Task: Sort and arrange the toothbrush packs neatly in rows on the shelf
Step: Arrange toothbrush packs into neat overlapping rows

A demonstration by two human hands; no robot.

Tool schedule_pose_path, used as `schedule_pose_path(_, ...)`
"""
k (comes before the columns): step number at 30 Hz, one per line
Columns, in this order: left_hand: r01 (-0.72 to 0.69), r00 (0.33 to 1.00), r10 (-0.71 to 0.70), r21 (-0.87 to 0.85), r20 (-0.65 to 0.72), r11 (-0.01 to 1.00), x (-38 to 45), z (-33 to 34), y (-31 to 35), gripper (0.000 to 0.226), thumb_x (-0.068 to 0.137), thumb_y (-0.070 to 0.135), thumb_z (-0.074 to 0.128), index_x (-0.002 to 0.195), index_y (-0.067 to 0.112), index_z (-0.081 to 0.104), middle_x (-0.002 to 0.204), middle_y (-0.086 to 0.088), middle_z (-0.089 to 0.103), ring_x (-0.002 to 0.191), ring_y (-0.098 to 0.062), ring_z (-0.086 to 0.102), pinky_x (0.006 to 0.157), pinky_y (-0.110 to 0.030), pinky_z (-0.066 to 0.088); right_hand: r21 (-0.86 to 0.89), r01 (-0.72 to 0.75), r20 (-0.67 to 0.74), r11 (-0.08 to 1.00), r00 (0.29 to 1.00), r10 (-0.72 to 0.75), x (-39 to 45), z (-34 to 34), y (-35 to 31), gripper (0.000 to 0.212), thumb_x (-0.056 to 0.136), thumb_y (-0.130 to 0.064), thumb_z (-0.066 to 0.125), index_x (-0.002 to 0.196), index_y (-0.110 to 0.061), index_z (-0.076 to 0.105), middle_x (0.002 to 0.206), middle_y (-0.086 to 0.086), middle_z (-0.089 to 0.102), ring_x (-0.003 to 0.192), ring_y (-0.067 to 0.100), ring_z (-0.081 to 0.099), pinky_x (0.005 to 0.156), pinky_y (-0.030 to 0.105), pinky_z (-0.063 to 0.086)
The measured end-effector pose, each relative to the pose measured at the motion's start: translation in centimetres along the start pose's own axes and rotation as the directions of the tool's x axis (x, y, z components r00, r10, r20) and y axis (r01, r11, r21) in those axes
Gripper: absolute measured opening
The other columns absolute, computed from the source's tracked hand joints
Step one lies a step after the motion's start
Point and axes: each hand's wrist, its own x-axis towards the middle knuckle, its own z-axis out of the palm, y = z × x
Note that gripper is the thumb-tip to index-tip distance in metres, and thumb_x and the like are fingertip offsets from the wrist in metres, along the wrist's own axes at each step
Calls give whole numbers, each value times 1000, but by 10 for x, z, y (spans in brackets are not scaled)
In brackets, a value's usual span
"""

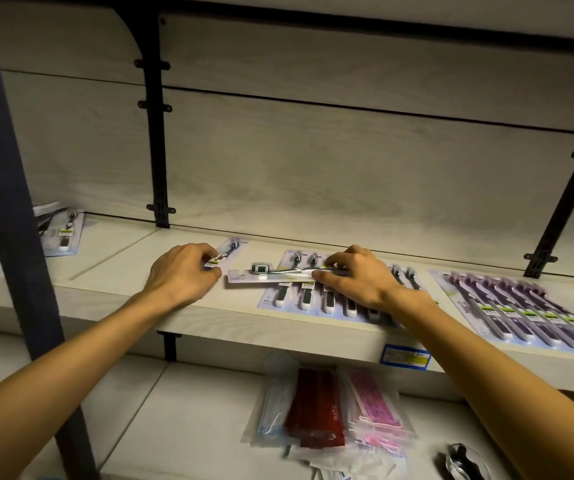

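White pack crosswise, right hand grip

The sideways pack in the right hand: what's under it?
The sideways pack lies across the upper part of a row of dark-handled packs, whose handles show below it. The right hand covers that row's right part. The left hand grips another pack.

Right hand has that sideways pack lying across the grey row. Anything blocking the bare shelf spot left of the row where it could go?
Partly. The left hand and the single pack it pinches sit in that gap; the sideways pack under the right hand points straight at them.
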Motion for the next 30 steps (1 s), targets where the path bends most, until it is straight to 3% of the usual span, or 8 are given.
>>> schedule_pose_path(4,97,994,-99,-48,-52,994,-1,-1,-3,32,84,33,66,116,33,70,114,7,73,106,-25,65,73,-30,43,193,-43,-114,980,991,66,-6,2,1,48,80,-74,61,93,-27,59,87,-5,68,72,9,63,67,38,56)
schedule_pose_path(9,96,992,-106,-130,-70,987,-6,-2,-1,28,75,38,73,102,34,74,100,9,74,91,-20,66,67,-27,42,214,-66,-264,975,957,123,-7,-2,-23,44,81,-66,67,93,-25,54,69,-2,68,63,17,66,61,42,57)
schedule_pose_path(13,67,993,-79,-134,-85,989,-9,-4,1,32,75,43,74,104,32,73,97,13,72,82,-13,61,67,-26,41,476,-159,-141,865,957,253,6,4,-51,40,85,-42,72,112,-16,58,86,3,70,81,24,67,76,45,56)
schedule_pose_path(16,42,993,-56,-132,-100,990,-12,-4,3,33,75,45,74,105,31,73,95,12,71,87,-17,66,71,-27,46,618,-198,38,761,974,222,9,9,-69,60,85,-27,70,139,-9,49,111,6,66,99,24,64,91,44,54)
schedule_pose_path(18,11,991,-27,-122,-135,993,-14,-5,4,30,76,46,73,101,30,73,92,11,69,83,-18,65,71,-30,50,476,-103,-15,874,992,125,2,19,-78,61,85,-31,66,140,-11,50,122,9,63,108,26,61,94,41,52)
schedule_pose_path(21,-28,986,2,-155,-167,988,-18,-9,5,27,78,48,68,97,29,70,88,12,63,77,-15,61,68,-31,51,80,56,-176,995,984,-41,-12,30,-86,34,88,-43,54,111,-21,66,112,7,68,107,31,58,87,40,48)
schedule_pose_path(25,-89,978,22,-324,-207,942,-30,-16,5,30,80,45,74,108,33,68,90,16,63,79,-4,59,68,-27,51,-32,153,-301,988,941,-156,-19,30,-90,37,97,-46,47,116,-22,67,123,2,66,117,25,52,97,41,37)
schedule_pose_path(30,-307,940,207,-411,-271,858,-63,-36,-9,34,83,31,77,116,25,68,108,13,64,99,-6,63,80,-35,58,-39,169,-277,985,945,-173,-29,32,-100,38,98,-44,49,124,-21,63,130,2,62,123,25,49,101,39,33)
